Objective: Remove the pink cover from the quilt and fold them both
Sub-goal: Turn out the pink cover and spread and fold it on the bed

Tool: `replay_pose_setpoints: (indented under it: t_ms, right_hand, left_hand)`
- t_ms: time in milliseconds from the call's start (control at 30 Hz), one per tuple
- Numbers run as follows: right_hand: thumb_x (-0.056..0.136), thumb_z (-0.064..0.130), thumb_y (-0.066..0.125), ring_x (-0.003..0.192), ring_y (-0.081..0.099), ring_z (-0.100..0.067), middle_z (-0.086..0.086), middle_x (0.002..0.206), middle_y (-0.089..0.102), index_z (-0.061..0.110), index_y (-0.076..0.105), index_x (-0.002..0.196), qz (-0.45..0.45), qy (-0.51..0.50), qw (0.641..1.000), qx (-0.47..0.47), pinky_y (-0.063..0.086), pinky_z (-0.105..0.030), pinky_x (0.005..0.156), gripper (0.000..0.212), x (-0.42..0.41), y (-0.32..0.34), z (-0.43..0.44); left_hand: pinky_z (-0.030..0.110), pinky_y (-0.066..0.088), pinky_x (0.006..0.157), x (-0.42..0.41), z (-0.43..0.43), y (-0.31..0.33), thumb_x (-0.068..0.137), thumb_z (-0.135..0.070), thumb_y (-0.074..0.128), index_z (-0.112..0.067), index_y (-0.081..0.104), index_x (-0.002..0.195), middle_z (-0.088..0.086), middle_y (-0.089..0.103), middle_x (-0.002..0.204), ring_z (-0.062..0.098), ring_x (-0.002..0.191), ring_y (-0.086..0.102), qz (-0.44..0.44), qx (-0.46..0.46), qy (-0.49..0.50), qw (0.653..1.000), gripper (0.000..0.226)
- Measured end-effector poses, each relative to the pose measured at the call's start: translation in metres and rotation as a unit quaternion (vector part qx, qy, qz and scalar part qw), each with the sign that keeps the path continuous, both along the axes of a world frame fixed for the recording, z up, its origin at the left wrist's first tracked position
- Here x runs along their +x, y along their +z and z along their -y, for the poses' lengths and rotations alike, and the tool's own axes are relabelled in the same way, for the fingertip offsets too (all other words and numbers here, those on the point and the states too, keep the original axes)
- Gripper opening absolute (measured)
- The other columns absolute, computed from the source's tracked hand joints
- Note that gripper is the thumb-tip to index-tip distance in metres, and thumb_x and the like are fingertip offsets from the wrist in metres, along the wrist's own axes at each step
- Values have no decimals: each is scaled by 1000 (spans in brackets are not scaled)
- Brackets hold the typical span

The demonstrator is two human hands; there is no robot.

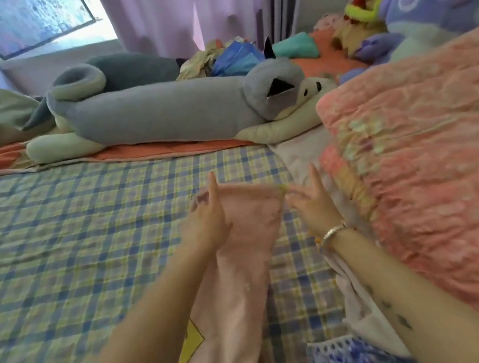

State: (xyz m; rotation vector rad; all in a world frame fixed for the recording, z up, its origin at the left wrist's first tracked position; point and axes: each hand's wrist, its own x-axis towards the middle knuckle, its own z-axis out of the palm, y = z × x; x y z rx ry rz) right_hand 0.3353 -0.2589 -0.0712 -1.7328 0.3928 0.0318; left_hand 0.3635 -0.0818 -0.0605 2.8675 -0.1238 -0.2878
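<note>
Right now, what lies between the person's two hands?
The pink cover: its top edge spans from left hand to right hand, each pinching a corner, in the head view.

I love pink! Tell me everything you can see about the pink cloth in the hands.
The pink cover is pale pink, soft-looking cloth with a yellow patch printed low down. The left hand and right hand pinch its top edge, stretched straight between them above the checked sheet. The rest hangs in long folds toward the person.
</note>
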Motion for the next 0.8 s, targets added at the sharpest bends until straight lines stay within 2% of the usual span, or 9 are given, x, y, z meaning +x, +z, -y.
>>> replay_pose_setpoints:
  t_ms: [100,167,300,400,500,567,633,700,800]
  right_hand:
    - [90,4,53,75,55,-18,-10,98,56,3,49,119,-189,-32,981,37,43,-18,57,29,-56,-87,-20]
    - [91,8,53,61,57,-18,-8,78,61,7,57,87,-312,-4,947,73,45,-23,51,5,-109,-127,-43]
    - [93,4,47,36,51,-5,3,43,56,11,54,58,-325,49,941,82,39,-16,37,36,-183,-140,-77]
    - [91,1,45,60,53,-1,8,58,60,20,61,59,-294,98,948,66,38,-4,51,40,-212,-124,-94]
    - [77,20,61,62,52,-4,13,46,59,21,63,39,-291,106,947,90,39,-14,62,38,-234,-104,-102]
    - [82,22,62,67,55,0,13,54,60,20,63,53,-274,112,951,89,40,-13,63,30,-248,-92,-106]
    - [91,24,52,86,56,-3,9,77,63,23,62,75,-229,158,959,49,41,-15,71,19,-259,-73,-109]
    - [92,32,48,102,56,-10,1,102,64,20,63,99,-213,229,950,-16,39,-20,75,20,-270,-58,-113]
    - [92,42,40,129,38,-18,-3,138,43,21,40,135,-236,264,926,-128,32,-21,91,49,-293,-54,-121]
  left_hand:
    - [29,48,74,-40,0,-48,95,-25,48,-13,19,145,5,58,123,21,102,59,-5,3,14,1000,60]
    - [28,47,76,-80,1,-67,96,-31,44,-15,35,134,1,55,124,19,104,58,-74,7,0,997,42]
    - [34,43,78,-160,-2,-78,88,-51,49,-13,36,118,1,48,122,25,109,55,-203,76,-46,975,50]
    - [30,40,73,-197,-14,-76,88,-48,49,-14,37,114,0,48,119,24,108,56,-212,117,-38,970,45]
    - [27,38,77,-218,-25,-57,96,-29,42,-13,43,121,5,52,123,23,110,56,-170,147,-44,973,30]
    - [26,38,77,-228,-34,-40,98,-28,37,-15,50,117,4,56,117,22,107,57,-78,135,-48,987,27]
    - [28,45,77,-233,-48,-34,93,-39,32,-24,52,97,-2,58,98,21,90,59,10,34,-24,999,25]
    - [41,50,75,-234,-60,-30,84,-49,26,-29,42,74,-4,56,77,21,74,57,-12,-85,68,994,27]
    - [41,48,79,-244,-67,-20,91,-37,41,-20,51,83,-1,58,77,23,80,58,-79,-167,139,973,21]
